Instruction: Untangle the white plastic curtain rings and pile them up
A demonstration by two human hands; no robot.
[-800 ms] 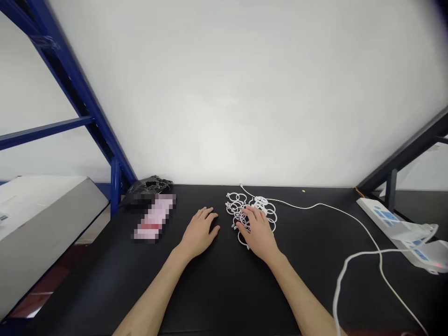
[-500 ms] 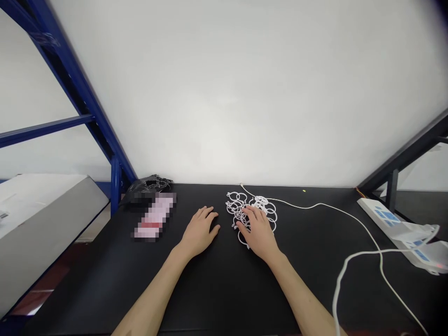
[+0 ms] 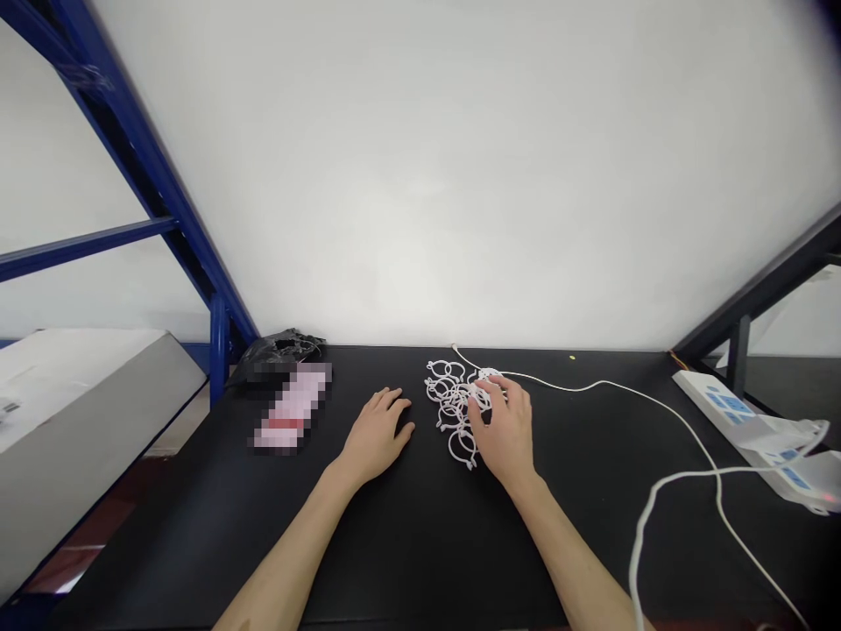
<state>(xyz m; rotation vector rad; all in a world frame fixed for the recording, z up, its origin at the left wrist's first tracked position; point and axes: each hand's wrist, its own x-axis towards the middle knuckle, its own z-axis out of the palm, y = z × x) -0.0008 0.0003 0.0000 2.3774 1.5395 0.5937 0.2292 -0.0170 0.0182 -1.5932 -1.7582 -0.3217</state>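
A pile of white plastic rings (image 3: 453,394), each with a small eyelet, lies on the black table (image 3: 407,543). They look like curtain rings. Over the right side of the pile is my right hand (image 3: 507,429), its thumb and fingers apart and curved; it hides some rings, and I cannot tell whether its fingertips touch them. My left hand (image 3: 378,436) lies flat on the table left of the pile, fingers stretched out, holding nothing.
A white cable (image 3: 601,383) runs from behind the rings to the right. White power strips (image 3: 729,412) lie at the right edge. On the left are a blurred pink item (image 3: 295,403), a black plastic bag (image 3: 279,350) and a blue metal frame (image 3: 151,158). A white wall stands behind.
My right hand has shifted right across the pile and its fingers are more curved, uncovering rings in the middle. My left hand has stayed in place.
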